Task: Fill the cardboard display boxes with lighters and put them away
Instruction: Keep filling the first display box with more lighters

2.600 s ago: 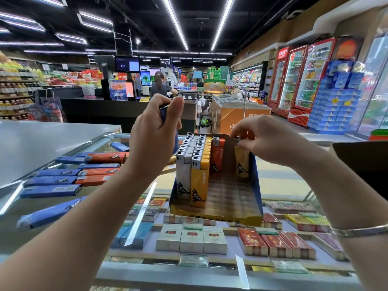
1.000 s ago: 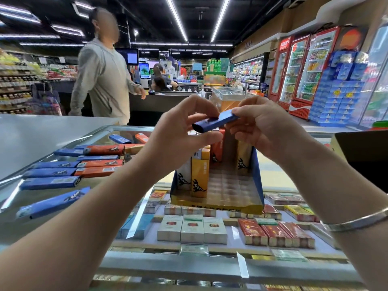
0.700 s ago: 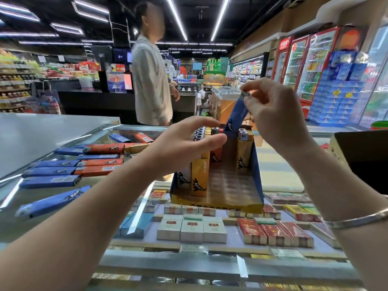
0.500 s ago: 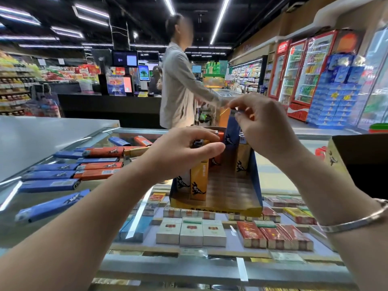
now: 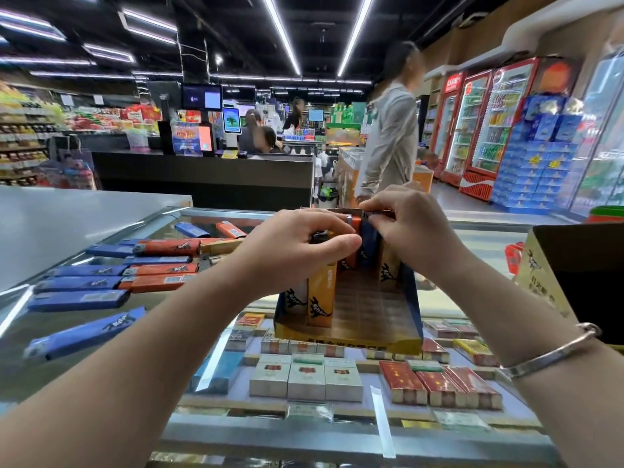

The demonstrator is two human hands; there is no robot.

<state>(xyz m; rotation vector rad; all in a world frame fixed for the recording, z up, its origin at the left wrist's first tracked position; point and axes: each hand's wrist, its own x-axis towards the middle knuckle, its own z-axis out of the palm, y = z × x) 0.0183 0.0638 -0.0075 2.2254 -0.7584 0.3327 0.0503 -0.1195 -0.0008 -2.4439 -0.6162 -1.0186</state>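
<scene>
Worktop: I'm looking down on a glass-topped worktop (image 5: 472, 231) with cigarette packs showing beneath the pane; its far edge is running just behind the box, and a grey surface is bordering it on the left.
Display box: the cardboard display box (image 5: 413, 312) is standing on the glass near the middle, its low front lip facing me and its blue right wall rising toward the back.
Filled part: lighters are standing upright along the box's left side and back, with a yellow lighter (image 5: 321, 298) at the front of the left rows.
Open room: the brown gridded floor of the box is lying bare across the front and right, between the yellow rows and the blue wall.
Loose stock: blue and orange lighters (image 5: 162, 246) are lying flat on the glass to the left, well apart from the box.
Right side: an open dark carton (image 5: 540, 282) is sitting at the worktop's right edge, near the box.
Left hand: my left hand (image 5: 297, 246) is reaching in from the left, fingers curled over the tops of the standing rows; I cannot tell whether it is gripping any of them.
Right hand: my right hand (image 5: 408, 228) is arching over the back of the box, fingertips pinching the top of a blue lighter (image 5: 368, 246) that is standing upright beside an orange one.
Beyond: a person (image 5: 388, 140) is standing behind the worktop.
</scene>
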